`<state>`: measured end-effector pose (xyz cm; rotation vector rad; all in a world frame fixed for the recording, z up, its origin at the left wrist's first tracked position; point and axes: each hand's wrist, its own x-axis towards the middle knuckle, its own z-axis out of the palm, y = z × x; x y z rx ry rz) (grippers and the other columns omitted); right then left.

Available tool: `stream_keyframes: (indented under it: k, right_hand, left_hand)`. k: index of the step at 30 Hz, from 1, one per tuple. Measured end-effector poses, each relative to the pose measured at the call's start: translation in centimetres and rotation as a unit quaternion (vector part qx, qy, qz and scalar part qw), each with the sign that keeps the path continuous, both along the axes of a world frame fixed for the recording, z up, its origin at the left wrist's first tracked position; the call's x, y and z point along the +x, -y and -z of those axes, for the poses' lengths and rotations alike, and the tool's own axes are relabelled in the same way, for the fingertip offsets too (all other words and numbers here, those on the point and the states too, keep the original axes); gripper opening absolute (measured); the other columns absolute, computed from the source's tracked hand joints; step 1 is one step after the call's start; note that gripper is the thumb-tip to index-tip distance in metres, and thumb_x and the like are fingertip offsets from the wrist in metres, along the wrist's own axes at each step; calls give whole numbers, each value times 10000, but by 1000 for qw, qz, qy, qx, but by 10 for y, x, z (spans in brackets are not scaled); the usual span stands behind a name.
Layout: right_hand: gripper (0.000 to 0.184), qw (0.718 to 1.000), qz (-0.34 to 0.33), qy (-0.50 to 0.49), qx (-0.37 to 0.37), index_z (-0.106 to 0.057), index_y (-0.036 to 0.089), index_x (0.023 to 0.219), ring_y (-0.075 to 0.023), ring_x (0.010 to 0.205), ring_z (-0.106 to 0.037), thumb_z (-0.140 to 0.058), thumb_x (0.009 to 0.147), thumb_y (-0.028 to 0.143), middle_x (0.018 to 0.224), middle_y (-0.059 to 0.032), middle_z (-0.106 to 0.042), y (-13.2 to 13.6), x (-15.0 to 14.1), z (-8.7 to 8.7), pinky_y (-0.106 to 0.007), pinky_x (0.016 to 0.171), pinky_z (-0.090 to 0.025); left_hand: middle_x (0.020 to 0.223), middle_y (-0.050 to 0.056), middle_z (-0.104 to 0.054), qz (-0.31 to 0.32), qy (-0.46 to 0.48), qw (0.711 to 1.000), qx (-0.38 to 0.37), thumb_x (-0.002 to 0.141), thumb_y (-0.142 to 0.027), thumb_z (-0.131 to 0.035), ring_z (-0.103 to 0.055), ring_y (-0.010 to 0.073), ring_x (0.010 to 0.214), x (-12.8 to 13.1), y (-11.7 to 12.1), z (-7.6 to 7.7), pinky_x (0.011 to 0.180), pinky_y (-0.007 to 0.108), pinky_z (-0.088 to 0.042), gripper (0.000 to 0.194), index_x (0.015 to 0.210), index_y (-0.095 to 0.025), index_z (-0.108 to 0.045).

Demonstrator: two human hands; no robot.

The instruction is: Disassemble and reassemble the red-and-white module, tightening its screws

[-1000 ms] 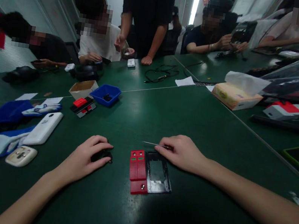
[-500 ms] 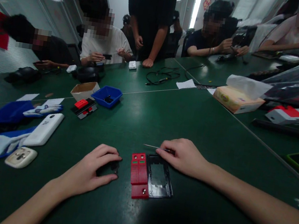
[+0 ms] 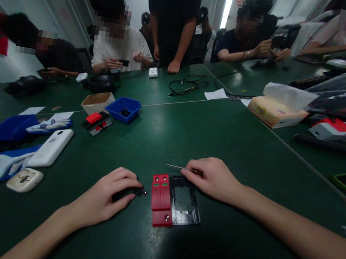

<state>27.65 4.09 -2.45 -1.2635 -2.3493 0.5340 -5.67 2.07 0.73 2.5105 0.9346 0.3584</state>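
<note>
On the green table, my left hand (image 3: 118, 191) closes its thumb and fingers round a small dark part (image 3: 140, 192) with a shiny bit at its tip; most of that part is hidden. A red plastic piece (image 3: 161, 200) with round metal screws or studs lies just to the right. Against its right side sits a black rectangular frame (image 3: 192, 212) with a wide opening. Beyond the frame's far edge, my right hand (image 3: 209, 177) grips a screwdriver (image 3: 176, 167), its thin metal shaft pointing left and its handle mostly covered by the fingers.
Left are blue-and-white gloves (image 3: 9, 164), a white device (image 3: 52, 149) and a cream block (image 3: 25, 180). A blue bin (image 3: 125, 110) holding dark bits stands by a cardboard box (image 3: 97, 103). Back right is a tissue pack (image 3: 275, 111). Several people are around the table.
The small dark part now pokes out further right between my left thumb and fingers, showing its shiny tip. My right hand and the screwdriver are nearly still.
</note>
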Motion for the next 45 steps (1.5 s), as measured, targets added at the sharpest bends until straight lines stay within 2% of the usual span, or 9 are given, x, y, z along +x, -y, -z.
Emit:
stream_keyframes:
  k: [8, 11, 19, 24, 32, 37, 40, 43, 45]
  right_hand:
    - [331, 1000, 1, -1, 0, -730, 199, 875, -152, 623, -587, -522, 1022, 411, 686, -6, -656, 0, 0, 0, -275, 619, -340]
    - [330, 1000, 0, -1, 1, -733, 200, 886, -154, 626, -590, -521, 1021, 413, 684, -6, -656, 1, 0, -1, -276, 619, -338]
    - [341, 1000, -3, -1, 7, -723, 199, 860, -146, 605, -576, -511, 1024, 410, 674, -4, -650, 0, 0, 0, -271, 613, -333]
    - [338, 1000, -1, 4, 11, -717, 200, 857, -153, 613, -571, -517, 1024, 415, 676, -4, -646, -1, 1, 2, -274, 616, -328]
    - [334, 1000, 2, 3, 15, -721, 206, 865, -153, 610, -580, -514, 1022, 415, 676, -6, -651, 0, 1, 2, -275, 617, -332]
    - [340, 1000, -1, 4, 13, -717, 202, 855, -150, 612, -577, -511, 1025, 414, 678, -5, -649, 0, 1, 2, -273, 616, -328]
    - [345, 1000, -3, 5, 13, -718, 201, 857, -150, 609, -571, -508, 1027, 414, 675, -5, -645, 0, 1, 2, -272, 616, -327]
    - [347, 1000, -2, 8, 14, -720, 201, 859, -153, 610, -572, -506, 1027, 416, 675, -7, -647, 0, 1, 2, -275, 617, -328]
    - [344, 1000, 0, 9, 15, -721, 201, 860, -154, 610, -572, -507, 1027, 413, 677, -9, -650, 0, 0, 1, -275, 615, -329]
  left_hand:
    - [1234, 97, -653, 12, -20, 1000, -3, 992, -108, -409, -625, 232, 1121, 3, 2, -3, 961, 391, -560, 379, 1233, -251, -665]
    - [1251, 99, -658, 4, -13, 1000, 6, 998, -106, -387, -630, 228, 1125, 3, 2, -4, 978, 397, -560, 405, 1296, -246, -622]
    - [1253, 116, -635, 0, -31, 1000, 4, 961, -245, -593, -620, 257, 1121, 10, 9, -1, 950, 416, -579, 358, 1318, -229, -593]
    - [1222, 104, -624, 26, -30, 999, -11, 978, -193, -545, -610, 239, 1108, 16, 14, -2, 940, 393, -573, 298, 1264, -231, -618]
    - [1239, 107, -634, 23, -35, 999, 14, 973, -104, -457, -616, 233, 1118, 14, 13, -1, 959, 377, -561, 354, 1255, -229, -632]
    - [1179, 108, -644, -33, -23, 998, 57, 1007, -133, -427, -627, 232, 1057, 11, 9, 4, 906, 375, -562, 315, 1243, -214, -618]
    - [1097, 93, -664, -62, -10, 997, 50, 1033, -170, -407, -634, 221, 1006, 11, 7, 4, 886, 373, -557, 272, 1184, -207, -630]
    - [1137, 96, -662, -69, -18, 997, 32, 1016, -296, -520, -626, 251, 1054, 11, 9, 3, 914, 417, -549, 231, 1208, -219, -624]
    - [1195, 106, -645, -65, -35, 997, 30, 948, -382, -647, -611, 285, 1091, 12, 11, 4, 919, 454, -543, 348, 1259, -232, -605]
